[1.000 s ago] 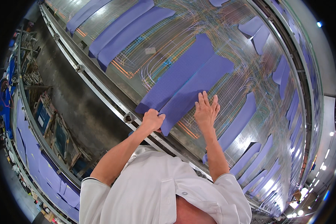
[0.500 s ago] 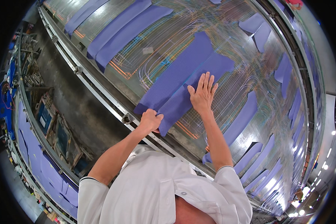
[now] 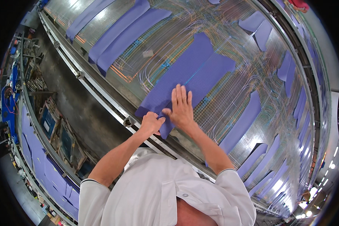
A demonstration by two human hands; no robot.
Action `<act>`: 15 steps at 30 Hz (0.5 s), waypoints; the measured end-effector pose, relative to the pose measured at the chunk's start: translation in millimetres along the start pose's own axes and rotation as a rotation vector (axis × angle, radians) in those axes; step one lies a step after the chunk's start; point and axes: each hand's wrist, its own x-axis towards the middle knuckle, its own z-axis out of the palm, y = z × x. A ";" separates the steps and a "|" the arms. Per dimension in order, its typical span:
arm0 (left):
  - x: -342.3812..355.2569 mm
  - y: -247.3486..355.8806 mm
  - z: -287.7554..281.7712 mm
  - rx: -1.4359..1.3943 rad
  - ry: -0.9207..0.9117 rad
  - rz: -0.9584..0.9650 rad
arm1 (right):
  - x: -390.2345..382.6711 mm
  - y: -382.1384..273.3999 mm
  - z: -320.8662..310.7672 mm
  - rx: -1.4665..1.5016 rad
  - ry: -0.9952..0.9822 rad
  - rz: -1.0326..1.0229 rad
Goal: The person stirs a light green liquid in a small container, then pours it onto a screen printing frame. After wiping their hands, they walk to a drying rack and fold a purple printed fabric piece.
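Note:
Two purple fabric panels lie side by side on the long table, a left panel (image 3: pixel 188 56) and a right panel (image 3: pixel 214 71), meeting along a thin bluish line. At their near end my left hand (image 3: pixel 151 123) is closed, thumb and fingers pinching the fabric's edge close to the table rail. My right hand (image 3: pixel 182 109) rests palm down on the right panel, fingers stretched out, just right of my left hand. Part of the panel's near end is hidden under it.
Grid lines in many colours cover the table top (image 3: pixel 150 75). More purple pieces (image 3: pixel 128 37) lie to the left, with a long curved strip (image 3: pixel 243 124) to the right. A metal rail (image 3: pixel 98 96) with knobs runs along the near edge. Wooden frames (image 3: pixel 66 141) stand below left.
My right hand has slid down and left across the right panel, from its middle to near my left hand. My left hand keeps its pinch in about the same place.

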 end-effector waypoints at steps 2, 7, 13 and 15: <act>2.6 -4.2 -0.6 -0.017 -0.026 0.013 | -13.8 -6.6 1.0 0.017 -0.032 -0.061; -5.5 -6.0 -1.6 0.044 0.004 0.101 | -7.9 27.7 -13.8 -0.083 -0.099 0.009; -46.3 -5.3 3.2 0.564 0.467 0.607 | 22.8 75.3 -26.0 -0.157 0.062 0.124; -60.0 -8.6 -1.9 0.623 0.519 0.723 | 10.0 42.9 -26.0 -0.115 -0.084 0.008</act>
